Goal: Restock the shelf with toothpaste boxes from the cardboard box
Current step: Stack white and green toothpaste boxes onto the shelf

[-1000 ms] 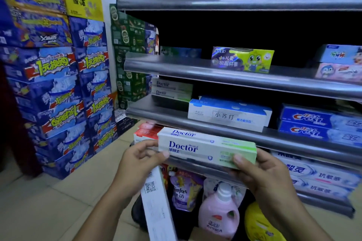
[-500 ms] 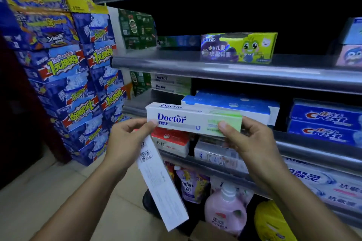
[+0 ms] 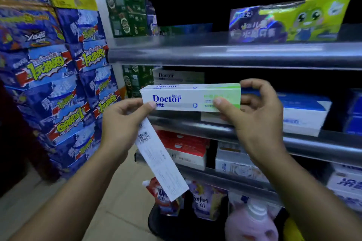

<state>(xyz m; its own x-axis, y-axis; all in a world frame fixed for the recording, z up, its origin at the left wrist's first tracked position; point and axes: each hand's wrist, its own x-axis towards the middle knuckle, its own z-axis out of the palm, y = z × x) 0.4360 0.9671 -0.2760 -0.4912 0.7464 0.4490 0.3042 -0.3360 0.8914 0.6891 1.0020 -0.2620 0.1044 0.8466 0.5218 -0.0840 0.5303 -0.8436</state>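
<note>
Doctor box (image 3: 191,98): up in the air and level, logo facing the camera, green end to the right, carried between 2 hands.
Where it is: in front of the middle shelf (image 3: 313,141), just above the front edge and toward the shelf's left end; whether it touches the rail cannot be told.
Left hand (image 3: 121,123): thumb tip pressed on the lower left of the box's front, fingers (image 3: 125,105) tucked behind that end, so it is pinching the box.
White box (image 3: 160,160): a 2nd long carton with a QR code, clamped in the same left hand and hanging down at a slant toward the floor.
Right hand (image 3: 256,115): thumb flat on the green panel, fingers (image 3: 254,84) curled over the top right corner and round the back, pinching that end.
Behind it: more Doctor cartons (image 3: 176,76) stacked at the back left of the middle shelf, and a blue-and-white box (image 3: 305,111) at the front edge to the right.
Upper shelf (image 3: 215,53): a green-and-purple cartoon carton (image 3: 290,19) at the front edge, right side.
Lower shelf: red-and-white boxes (image 3: 184,146) near its left end.
Far left: a tall wall of blue drink cartons (image 3: 58,76).
Bottom: a pink bottle (image 3: 252,223) beside Comfort pouches (image 3: 205,199), blurred.
</note>
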